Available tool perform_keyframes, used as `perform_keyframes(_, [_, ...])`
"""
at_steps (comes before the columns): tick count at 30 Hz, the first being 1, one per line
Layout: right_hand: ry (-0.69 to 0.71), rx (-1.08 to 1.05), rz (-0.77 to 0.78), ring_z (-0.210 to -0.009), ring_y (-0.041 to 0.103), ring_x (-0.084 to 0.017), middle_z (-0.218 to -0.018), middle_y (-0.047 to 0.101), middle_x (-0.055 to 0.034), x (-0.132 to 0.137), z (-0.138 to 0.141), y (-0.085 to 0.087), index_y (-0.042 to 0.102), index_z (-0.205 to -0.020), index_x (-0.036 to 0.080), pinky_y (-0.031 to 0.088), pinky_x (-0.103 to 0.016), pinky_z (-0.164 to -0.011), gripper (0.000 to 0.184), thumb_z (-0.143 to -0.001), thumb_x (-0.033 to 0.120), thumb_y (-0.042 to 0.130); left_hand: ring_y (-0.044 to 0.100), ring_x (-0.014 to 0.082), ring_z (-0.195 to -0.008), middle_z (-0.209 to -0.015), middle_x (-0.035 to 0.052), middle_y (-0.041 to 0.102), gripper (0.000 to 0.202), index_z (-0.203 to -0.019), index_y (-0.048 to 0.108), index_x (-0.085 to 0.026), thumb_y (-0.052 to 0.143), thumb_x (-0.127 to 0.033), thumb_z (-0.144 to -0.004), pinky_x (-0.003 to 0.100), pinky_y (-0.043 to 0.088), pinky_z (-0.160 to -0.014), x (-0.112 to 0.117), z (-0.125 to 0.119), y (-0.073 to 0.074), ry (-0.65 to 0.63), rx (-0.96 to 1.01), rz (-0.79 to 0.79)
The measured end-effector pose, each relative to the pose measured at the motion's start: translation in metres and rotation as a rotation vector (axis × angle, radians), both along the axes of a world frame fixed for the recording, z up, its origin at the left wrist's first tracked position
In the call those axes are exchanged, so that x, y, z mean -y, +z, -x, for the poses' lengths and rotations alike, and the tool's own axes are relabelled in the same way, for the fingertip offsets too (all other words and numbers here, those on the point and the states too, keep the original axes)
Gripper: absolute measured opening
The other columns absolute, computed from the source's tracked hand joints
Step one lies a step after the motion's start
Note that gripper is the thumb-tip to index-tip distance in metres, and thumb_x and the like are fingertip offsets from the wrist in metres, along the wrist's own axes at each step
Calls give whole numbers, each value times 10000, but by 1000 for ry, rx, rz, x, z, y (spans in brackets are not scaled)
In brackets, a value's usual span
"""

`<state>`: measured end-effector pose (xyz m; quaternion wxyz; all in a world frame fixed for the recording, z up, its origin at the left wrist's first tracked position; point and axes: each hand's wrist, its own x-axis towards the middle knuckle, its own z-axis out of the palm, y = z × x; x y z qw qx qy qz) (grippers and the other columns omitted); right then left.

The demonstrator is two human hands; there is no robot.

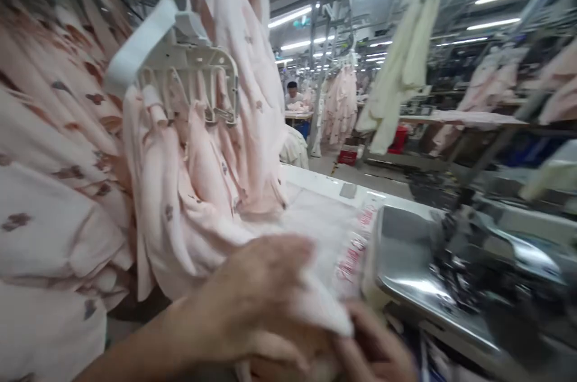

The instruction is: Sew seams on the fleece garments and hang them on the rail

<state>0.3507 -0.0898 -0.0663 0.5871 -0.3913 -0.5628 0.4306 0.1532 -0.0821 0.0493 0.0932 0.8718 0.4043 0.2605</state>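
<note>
Pale pink garment cloth (318,304) is held up low in the middle of the view, between my two hands. My left hand (247,292) is closed on it, thumb below and fingers above, blurred by motion. At the cloth's pointed end, my right hand (374,349) pinches the edge; part of this hand is cut off by the frame's bottom. Just left of my hands, pink garments (198,172) with small dark motifs hang from a white clip hanger (189,63). Their lower part drapes onto the white table (315,214).
A sewing machine with a shiny metal plate (410,250) stands at right, beside red handwriting (354,253) on the table. Many pink garments (58,190) crowd the left side. Cream garments (401,75) hang further back. A person (293,97) sits in the distance.
</note>
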Motion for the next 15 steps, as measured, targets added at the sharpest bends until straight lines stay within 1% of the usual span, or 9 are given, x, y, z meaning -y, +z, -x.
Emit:
perform_keyframes(1, [-9, -89, -39, -749, 624, -218, -926, 675, -57, 0, -20, 24, 608, -1109, 269, 486, -254, -622, 440, -741, 509, 637, 584, 243, -991, -1099, 55, 629, 539, -1270, 457, -271, 600, -322, -753, 333, 430, -883, -4, -22, 11, -123, -14, 40])
perform_keyframes(2, [-18, -170, -111, -885, 614, -250, -1109, 622, -69, 1, -38, 44, 475, -1268, 305, 497, -297, -700, 635, -718, 590, 616, 610, 205, -899, -1010, 25, 656, 427, -1214, 501, -274, 549, -289, -790, 289, 452, -805, -10, -41, 25, -176, 27, 26])
perform_keyframes(3, [17, -144, -138, -999, 577, -266, -1237, 549, -61, 2, -52, 57, 415, -1317, 324, 489, -320, -770, 730, -687, 628, 623, 612, 179, -847, -948, 1, 660, 328, -1134, 547, -261, 527, -281, -807, 257, 452, -755, -18, -56, 39, -155, 103, -10])
perform_keyframes(5, [208, 64, -48, -1061, 551, -261, -1250, 545, -30, 8, -71, 62, 496, -1262, 323, 465, -314, -837, 648, -684, 556, 674, 599, 153, -784, -851, -26, 641, 200, -985, 583, -217, 528, -285, -805, 220, 438, -680, -38, -74, 63, -61, 251, -122])
perform_keyframes(7, [380, 292, 138, -1022, 573, -250, -1141, 621, -15, 20, -82, 45, 619, -1128, 283, 451, -297, -855, 437, -719, 423, 682, 583, 154, -759, -800, -32, 618, 160, -906, 581, -196, 546, -292, -783, 222, 430, -666, -57, -80, 73, 11, 276, -194])
perform_keyframes(9, [341, 425, 260, -1044, 559, -249, -1138, 628, -31, 33, -90, 18, 608, -1135, 240, 421, -299, -897, 381, -764, 326, 610, 574, 180, -801, -817, -10, 614, 143, -874, 583, -195, 528, -280, -774, 258, 431, -710, -72, -78, 65, 49, 149, -227])
perform_keyframes(12, [137, 631, 317, -907, 604, -220, -1032, 661, -76, 50, -107, -15, 508, -1189, 175, 449, -283, -813, 437, -755, 224, 523, 550, 243, -870, -866, 55, 604, 134, -752, 586, -192, 471, -263, -755, 341, 420, -762, -90, -67, 33, 152, -118, -248])
perform_keyframes(13, [107, 704, 311, -802, 615, -204, -924, 676, -65, 54, -114, -18, 527, -1123, 169, 461, -268, -739, 374, -753, 218, 512, 552, 247, -841, -835, 61, 596, 147, -702, 571, -193, 449, -262, -748, 349, 422, -742, -97, -63, 23, 168, -183, -192])
perform_keyframes(15, [26, 795, 269, -678, 589, -179, -763, 646, -32, 57, -129, -11, 575, -904, 185, 445, -243, -640, 152, -788, 245, 497, 554, 220, -709, -705, 35, 563, 185, -651, 527, -199, 394, -277, -751, 328, 432, -661, -114, -59, 11, 153, -189, 25])
